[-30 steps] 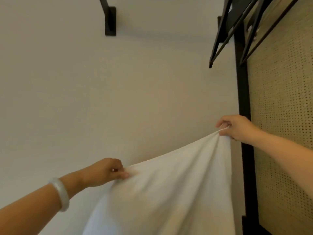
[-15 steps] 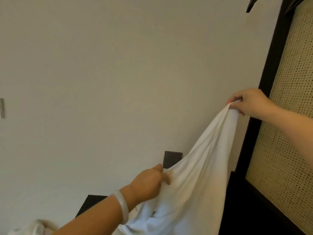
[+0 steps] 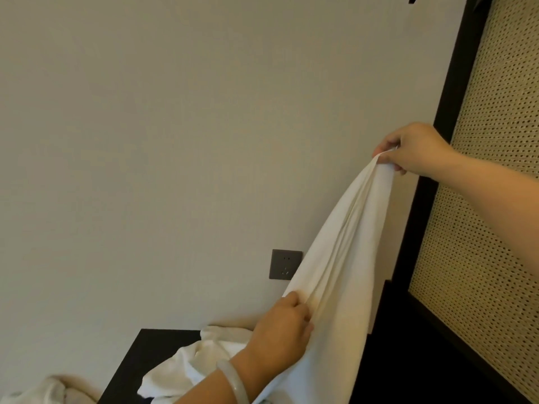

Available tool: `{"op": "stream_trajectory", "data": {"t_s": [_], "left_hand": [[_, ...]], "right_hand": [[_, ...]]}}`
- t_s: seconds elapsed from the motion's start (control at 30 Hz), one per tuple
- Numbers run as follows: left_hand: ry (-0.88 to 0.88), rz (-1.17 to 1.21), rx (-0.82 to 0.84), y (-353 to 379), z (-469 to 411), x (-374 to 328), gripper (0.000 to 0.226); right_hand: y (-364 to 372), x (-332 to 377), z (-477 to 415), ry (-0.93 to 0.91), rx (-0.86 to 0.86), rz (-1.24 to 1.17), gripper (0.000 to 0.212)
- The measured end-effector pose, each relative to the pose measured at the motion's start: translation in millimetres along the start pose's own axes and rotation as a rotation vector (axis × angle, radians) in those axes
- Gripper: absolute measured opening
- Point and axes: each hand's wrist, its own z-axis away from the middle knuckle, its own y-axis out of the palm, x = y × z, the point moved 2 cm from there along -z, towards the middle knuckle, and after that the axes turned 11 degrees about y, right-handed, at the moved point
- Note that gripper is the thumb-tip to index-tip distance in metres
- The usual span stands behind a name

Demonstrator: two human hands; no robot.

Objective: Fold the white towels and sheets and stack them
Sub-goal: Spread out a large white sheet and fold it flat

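A white sheet (image 3: 344,258) hangs stretched in folds between my two hands in front of the wall. My right hand (image 3: 414,150) pinches its top corner high up, beside the dark frame. My left hand (image 3: 280,328), with a pale bangle on the wrist, grips the sheet's edge lower down and to the left. The sheet's lower part falls out of view at the bottom. More crumpled white linen (image 3: 198,365) lies on the dark table below my left arm.
A dark table (image 3: 145,354) stands against the plain wall, with a grey wall socket (image 3: 285,264) above it. A woven cane panel (image 3: 481,199) in a black frame fills the right side. Another bundle of white cloth (image 3: 43,392) lies at the bottom left.
My left hand has slid along the sheet's edge towards the right hand, so the spread sheet now hangs bunched. The view has tilted down, showing the table and crumpled linen.
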Motion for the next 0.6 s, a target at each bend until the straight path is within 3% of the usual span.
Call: {"op": "stream_trajectory", "data": {"t_s": [0.1, 0.27, 0.4, 0.5, 0.6], "left_hand": [[-0.067, -0.034, 0.032, 11, 2, 3, 0.034], [-0.146, 0.036, -0.048, 17, 2, 13, 0.023], [-0.294, 0.243, -0.207, 4, 8, 31, 0.018], [-0.305, 0.305, -0.333, -41, 9, 56, 0.024], [-0.162, 0.074, -0.365, -139, -20, 78, 0.025]], "right_hand": [[3, 4, -2, -0.008, 0.002, 0.016, 0.009], [5, 4, -4, -0.017, -0.001, 0.005, 0.009], [4, -9, -5, 0.033, -0.013, -0.002, 0.006], [6, -30, -5, 0.146, -0.018, 0.043, 0.003], [9, -57, -5, 0.312, 0.006, -0.053, 0.003]]}}
